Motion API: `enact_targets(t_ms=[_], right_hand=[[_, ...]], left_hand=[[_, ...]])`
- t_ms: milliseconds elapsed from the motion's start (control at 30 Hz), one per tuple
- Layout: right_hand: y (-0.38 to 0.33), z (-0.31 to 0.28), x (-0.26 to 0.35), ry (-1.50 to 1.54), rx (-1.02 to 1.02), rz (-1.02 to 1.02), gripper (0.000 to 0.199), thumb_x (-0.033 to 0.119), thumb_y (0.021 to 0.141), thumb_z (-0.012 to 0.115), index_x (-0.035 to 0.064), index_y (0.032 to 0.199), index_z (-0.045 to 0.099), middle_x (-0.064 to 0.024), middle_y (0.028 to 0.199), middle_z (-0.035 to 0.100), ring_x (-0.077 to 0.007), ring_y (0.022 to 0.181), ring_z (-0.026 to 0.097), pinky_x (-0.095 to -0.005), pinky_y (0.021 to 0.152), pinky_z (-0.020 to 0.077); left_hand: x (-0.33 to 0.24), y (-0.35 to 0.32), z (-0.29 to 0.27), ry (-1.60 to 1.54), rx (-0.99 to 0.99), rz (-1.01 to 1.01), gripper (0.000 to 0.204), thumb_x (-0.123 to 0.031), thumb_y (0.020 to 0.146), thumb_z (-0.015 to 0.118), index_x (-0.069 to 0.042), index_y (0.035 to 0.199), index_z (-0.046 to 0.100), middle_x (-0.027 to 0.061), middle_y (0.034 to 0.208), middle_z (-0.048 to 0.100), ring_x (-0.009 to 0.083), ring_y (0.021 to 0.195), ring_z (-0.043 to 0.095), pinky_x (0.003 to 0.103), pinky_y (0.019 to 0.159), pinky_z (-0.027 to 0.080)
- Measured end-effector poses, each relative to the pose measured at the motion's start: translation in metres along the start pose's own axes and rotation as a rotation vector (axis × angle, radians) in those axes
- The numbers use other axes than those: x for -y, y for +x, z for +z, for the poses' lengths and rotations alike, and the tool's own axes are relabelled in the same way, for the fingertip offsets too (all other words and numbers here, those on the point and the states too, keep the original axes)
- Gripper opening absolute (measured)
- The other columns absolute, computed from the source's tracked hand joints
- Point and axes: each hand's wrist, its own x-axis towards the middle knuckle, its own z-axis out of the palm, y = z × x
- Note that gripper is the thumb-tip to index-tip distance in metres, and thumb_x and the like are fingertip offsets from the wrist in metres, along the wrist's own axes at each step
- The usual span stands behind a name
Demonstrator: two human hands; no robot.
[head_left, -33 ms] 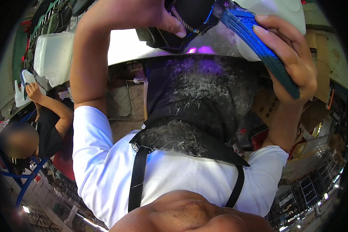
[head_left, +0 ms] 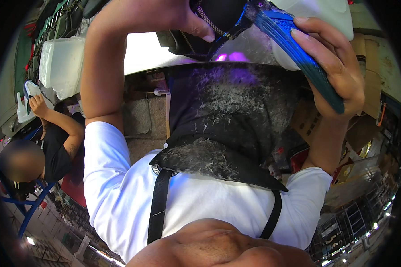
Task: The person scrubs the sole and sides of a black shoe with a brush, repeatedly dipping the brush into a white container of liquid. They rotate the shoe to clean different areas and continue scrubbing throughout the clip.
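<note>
At the top of the head view, my left hand (head_left: pixel 176 18) is closed on a black shoe (head_left: pixel 223 17) with a gold braided trim, the thumb pressing on its near side. Part of the shoe is cut off by the upper picture edge. A thin bright blue line glows along its right edge. My right hand (head_left: pixel 336 62) grips a blue brush (head_left: pixel 294 51) with a long ridged handle, slanting up to the left. Its dark, crusted head (head_left: pixel 256 10) is right beside the shoe; whether they touch, I cannot tell.
A shiny white worktop (head_left: pixel 142 53) lies beneath the shoe. Behind the brush stands a translucent white container (head_left: pixel 325 15); a clear plastic box (head_left: pixel 62 64) is at left. Farther left, a co-worker's hand (head_left: pixel 39 106) holds a pale shoe. Dried flakes cover my black apron (head_left: pixel 236 98).
</note>
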Motion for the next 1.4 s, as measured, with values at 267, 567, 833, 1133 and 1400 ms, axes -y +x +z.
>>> enact_targets(t_ms=[267, 567, 833, 1133, 1400], right_hand=[[-0.013, 0.021, -0.001, -0.033, -0.079, 0.02, 0.035, -0.01, 0.081, 0.074, -0.0117, 0.115, 0.072, -0.0283, 0.125, 0.065, -0.0335, 0.107, 0.071, -0.0379, 0.094, 0.0603], [-0.024, 0.037, -0.008, -0.056, -0.133, 0.023, 0.036, -0.012, 0.08, 0.074, -0.0127, 0.115, 0.071, -0.0292, 0.125, 0.064, -0.0331, 0.105, 0.07, -0.0371, 0.093, 0.0609], [-0.04, 0.069, -0.014, 0.075, -0.197, 0.027, 0.036, -0.011, 0.082, 0.073, -0.013, 0.117, 0.071, -0.029, 0.131, 0.059, -0.0345, 0.109, 0.069, -0.0373, 0.094, 0.0608], [-0.045, 0.079, -0.008, 0.119, -0.073, 0.172, 0.037, -0.005, 0.079, 0.081, -0.0079, 0.115, 0.073, -0.0208, 0.113, 0.071, -0.0263, 0.099, 0.073, -0.0339, 0.086, 0.062], [0.007, 0.006, -0.021, 0.595, -0.13, 0.345, 0.035, 0.0, 0.098, 0.064, -0.0197, 0.127, 0.059, -0.0297, 0.107, 0.071, -0.0295, 0.094, 0.076, -0.0375, 0.084, 0.0635]], left_hand=[[-0.008, 0.009, -0.01, -0.103, 0.052, -0.218, 0.139, -0.025, 0.057, 0.102, 0.006, 0.158, 0.012, 0.0269, 0.131, 0.061, 0.0319, 0.121, 0.063, 0.039, 0.103, 0.053], [0.018, 0.007, -0.002, -0.119, -0.002, -0.087, 0.139, -0.024, 0.056, 0.102, 0.005, 0.159, 0.012, 0.0251, 0.133, 0.061, 0.0277, 0.121, 0.063, 0.038, 0.102, 0.053], [0.002, 0.012, -0.013, -0.137, 0.054, -0.263, 0.138, -0.024, 0.056, 0.102, 0.005, 0.159, 0.015, 0.0233, 0.134, 0.06, 0.0268, 0.12, 0.063, 0.038, 0.103, 0.053], [0.041, -0.003, 0.0, -0.02, -0.038, -0.009, 0.137, -0.028, 0.058, 0.102, 0.009, 0.157, 0.015, 0.0241, 0.142, 0.051, 0.0286, 0.131, 0.054, 0.038, 0.112, 0.047], [0.021, 0.0, -0.015, 0.039, 0.009, -0.012, 0.143, -0.039, 0.058, 0.101, 0.01, 0.158, 0.01, 0.0288, 0.145, 0.048, 0.0322, 0.133, 0.053, 0.039, 0.113, 0.045]])
